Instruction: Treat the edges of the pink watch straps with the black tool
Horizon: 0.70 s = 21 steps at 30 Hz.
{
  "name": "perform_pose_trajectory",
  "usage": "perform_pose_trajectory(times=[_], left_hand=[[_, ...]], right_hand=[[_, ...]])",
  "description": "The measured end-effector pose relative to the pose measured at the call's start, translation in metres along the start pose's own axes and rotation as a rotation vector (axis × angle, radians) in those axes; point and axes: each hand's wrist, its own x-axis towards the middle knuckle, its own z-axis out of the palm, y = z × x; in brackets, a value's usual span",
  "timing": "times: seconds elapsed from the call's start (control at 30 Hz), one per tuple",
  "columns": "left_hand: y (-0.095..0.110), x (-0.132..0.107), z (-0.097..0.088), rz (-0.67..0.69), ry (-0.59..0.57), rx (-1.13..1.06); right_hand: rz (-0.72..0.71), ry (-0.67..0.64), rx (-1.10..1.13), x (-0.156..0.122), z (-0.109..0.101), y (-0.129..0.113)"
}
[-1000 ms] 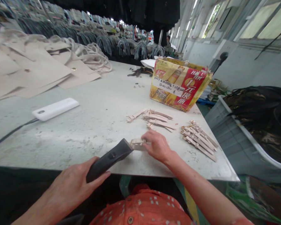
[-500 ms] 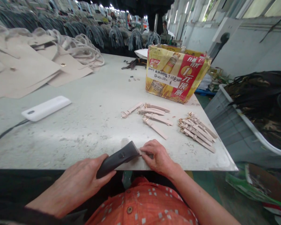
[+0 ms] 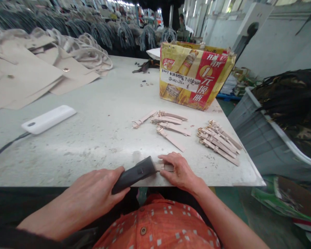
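My left hand [image 3: 102, 188] is closed around a dark grey handheld device [image 3: 136, 174] with a small square button, whose kind I cannot make out. Its wide end points right, against a beige buckle strap [image 3: 168, 167] by the table's front edge. The strap lies between the thumb and fingers of my right hand [image 3: 180, 173]; the device hides its left end. Beyond my hands, a loose group of similar buckle straps [image 3: 172, 127] is spread on the table. To their right, a tighter bundle of straps [image 3: 219, 143] has its gold buckles toward the upper left.
A yellow and red carton [image 3: 194, 76] stands at the table's back right. On the left are a white corded device [image 3: 48, 119] and beige bag pieces [image 3: 28, 72] with rope handles. Right of the table stands a grey bin [image 3: 264, 138] holding dark material.
The device's head has shifted slightly right in my left hand. My right hand has moved a little right, and more of the strap shows between its fingers.
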Motion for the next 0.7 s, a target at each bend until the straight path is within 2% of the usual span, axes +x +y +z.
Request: perform_pose_trajectory(times=[0.13,0.23,0.33,0.53,0.6,0.7], left_hand=[[0.019,0.009,-0.009,0.073,0.031,0.069],[0.026,0.016,-0.013,0.075,0.015,0.112],[0.019,0.019,-0.014,0.077,0.017,0.080],[-0.010,0.009,-0.007,0.031,0.045,-0.079],[-0.011,0.008,-0.004,0.046,0.079,-0.105],[-0.001,0.013,-0.002,0.077,0.114,-0.068]], right_hand=[[0.009,0.006,0.031,-0.002,0.001,0.000],[0.012,0.021,0.050,-0.003,0.002,0.002],[0.025,0.031,0.051,-0.003,0.004,0.005],[0.023,0.040,0.046,-0.004,0.006,0.006],[0.024,0.042,0.051,-0.004,0.007,0.006],[0.026,0.050,0.051,-0.002,0.006,0.006]])
